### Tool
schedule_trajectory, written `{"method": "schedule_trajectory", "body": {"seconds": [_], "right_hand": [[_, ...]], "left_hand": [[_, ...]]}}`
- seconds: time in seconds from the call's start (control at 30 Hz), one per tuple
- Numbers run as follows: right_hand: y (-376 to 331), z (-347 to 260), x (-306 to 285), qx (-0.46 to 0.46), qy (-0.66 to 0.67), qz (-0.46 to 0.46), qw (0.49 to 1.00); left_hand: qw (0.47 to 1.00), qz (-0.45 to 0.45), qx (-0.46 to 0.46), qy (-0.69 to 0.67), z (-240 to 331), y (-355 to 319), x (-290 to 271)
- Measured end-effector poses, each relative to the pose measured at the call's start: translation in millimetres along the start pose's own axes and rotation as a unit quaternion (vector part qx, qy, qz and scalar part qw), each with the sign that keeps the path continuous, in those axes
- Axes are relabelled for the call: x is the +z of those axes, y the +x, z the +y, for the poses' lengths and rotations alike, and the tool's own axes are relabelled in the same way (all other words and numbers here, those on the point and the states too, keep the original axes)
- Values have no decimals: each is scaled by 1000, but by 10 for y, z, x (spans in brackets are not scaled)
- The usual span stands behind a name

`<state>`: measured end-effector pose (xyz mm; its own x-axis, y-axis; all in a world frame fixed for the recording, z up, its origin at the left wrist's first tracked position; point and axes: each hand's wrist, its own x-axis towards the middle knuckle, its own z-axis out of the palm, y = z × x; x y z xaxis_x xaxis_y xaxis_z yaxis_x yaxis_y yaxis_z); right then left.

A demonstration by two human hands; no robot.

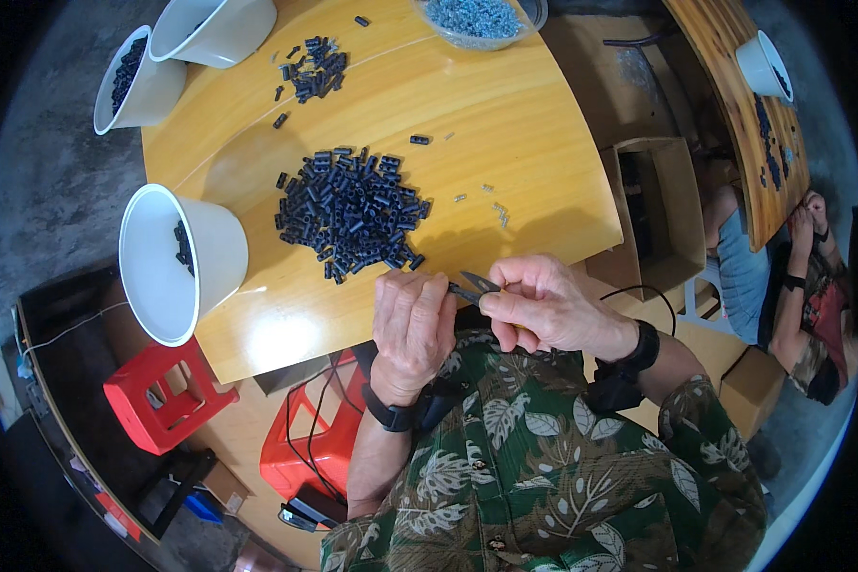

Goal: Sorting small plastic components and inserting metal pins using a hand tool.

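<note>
Centre frame: right hand grips snips, blades toward left hand, which is closed; its contents cannot be told. Black parts heaped above, bucket left.

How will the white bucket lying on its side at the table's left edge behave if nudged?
The white bucket lies on its side with its mouth past the table edge, so a nudge would probably roll it or drop it off. It holds only a few dark pieces, so it is likely light. Its tapered wall suggests it would roll in a curve.
</note>
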<state>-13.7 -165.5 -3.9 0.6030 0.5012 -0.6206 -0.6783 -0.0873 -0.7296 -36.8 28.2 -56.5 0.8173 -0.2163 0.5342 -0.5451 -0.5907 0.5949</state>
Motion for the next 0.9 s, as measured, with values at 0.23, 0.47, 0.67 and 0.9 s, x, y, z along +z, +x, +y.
{"method": "schedule_trajectory", "body": {"seconds": [0.23,0.47,0.67,0.9], "right_hand": [[34,155,40,-38,36,15,998],[12,68,-58,-28,-58,29,998],[-19,-56,-68,-45,-102,13,994],[-3,-32,-92,-50,-112,13,992]], "left_hand": [[999,-34,-4,8,-38,-34,23],[996,-45,-45,-57,-41,41,7],[988,-56,-93,-112,-31,29,-17],[986,-60,-106,-112,-22,62,-19]]}}
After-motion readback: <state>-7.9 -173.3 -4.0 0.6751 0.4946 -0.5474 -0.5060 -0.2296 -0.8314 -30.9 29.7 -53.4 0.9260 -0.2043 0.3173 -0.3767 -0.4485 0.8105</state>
